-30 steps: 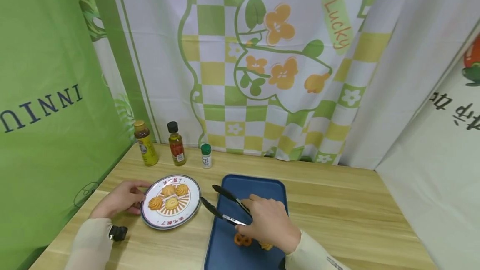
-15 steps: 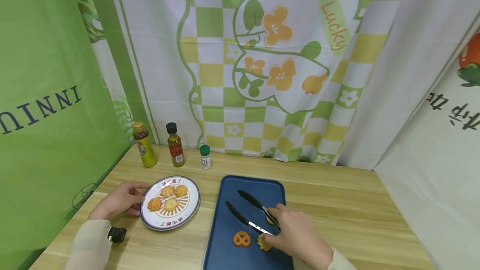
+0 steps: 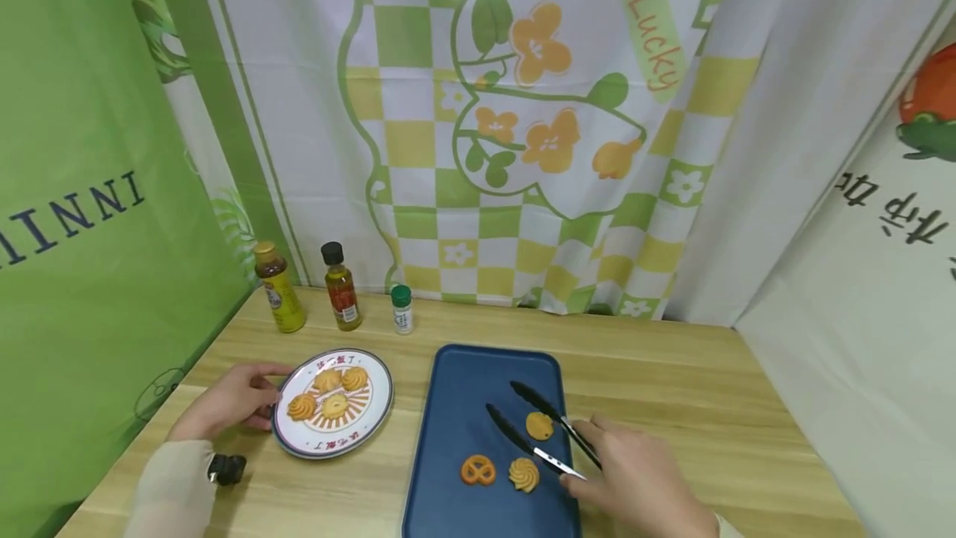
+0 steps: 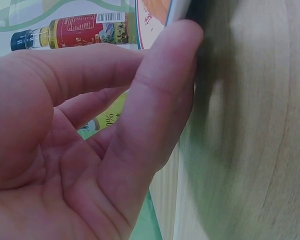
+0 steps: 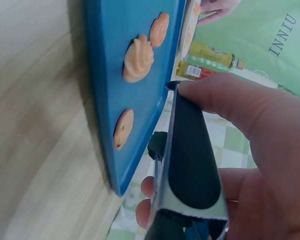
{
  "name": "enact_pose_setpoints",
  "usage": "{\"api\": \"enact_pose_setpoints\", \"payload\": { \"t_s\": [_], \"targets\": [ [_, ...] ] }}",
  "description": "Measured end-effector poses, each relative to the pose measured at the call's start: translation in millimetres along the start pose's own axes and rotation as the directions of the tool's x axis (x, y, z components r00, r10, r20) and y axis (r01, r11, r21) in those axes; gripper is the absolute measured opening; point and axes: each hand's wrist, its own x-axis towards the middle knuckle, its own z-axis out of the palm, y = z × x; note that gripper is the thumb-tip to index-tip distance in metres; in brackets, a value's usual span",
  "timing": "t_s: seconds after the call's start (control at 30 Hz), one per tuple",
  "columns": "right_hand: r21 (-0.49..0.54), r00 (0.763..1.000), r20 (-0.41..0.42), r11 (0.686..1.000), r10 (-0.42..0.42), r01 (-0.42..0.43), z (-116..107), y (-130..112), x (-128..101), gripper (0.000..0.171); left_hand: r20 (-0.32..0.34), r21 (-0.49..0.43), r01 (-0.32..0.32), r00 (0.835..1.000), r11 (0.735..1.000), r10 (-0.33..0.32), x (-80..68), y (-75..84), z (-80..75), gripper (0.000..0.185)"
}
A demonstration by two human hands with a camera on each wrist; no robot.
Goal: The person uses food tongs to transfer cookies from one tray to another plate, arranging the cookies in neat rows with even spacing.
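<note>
My left hand (image 3: 231,401) grips the left rim of a white plate (image 3: 375,405) with a blue edge and red lettering. Several piped butter cookies (image 3: 302,407) lie on that plate. Black-and-silver kitchen tongs (image 3: 551,461) are in my right hand (image 3: 635,471), arms spread and nothing between the tips. They reach over a blue tray (image 3: 485,376) from its right side. On it sit a pretzel (image 3: 478,470), a swirled cookie (image 3: 524,476) and a round cookie (image 3: 539,426), the last showing between the tong arms. In the right wrist view dark chips dot the round cookie (image 5: 123,130).
Along the table's back edge stand a yellow-labelled bottle (image 3: 284,297), an oil bottle (image 3: 343,293) with a black cap and a small green-capped shaker (image 3: 402,310). A patterned curtain (image 3: 478,264) hangs behind the wooden table (image 3: 657,372).
My right hand has drawn the tongs from beside the plate rightward over the tray, uncovering the cookies there. The left hand keeps its grip on the plate. The head view has shifted slightly.
</note>
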Motion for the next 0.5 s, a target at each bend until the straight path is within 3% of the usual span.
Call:
{"api": "enact_pose_setpoints", "payload": {
  "t_s": [0.5],
  "targets": [
    [-0.076,1.000,-0.001,0.997,0.015,-0.015,-1,28,-19,0.070,0.001,-0.010,-0.002,1.000,1.000,0.002,-2.4,0.3,-0.6,0.059]
  ]
}}
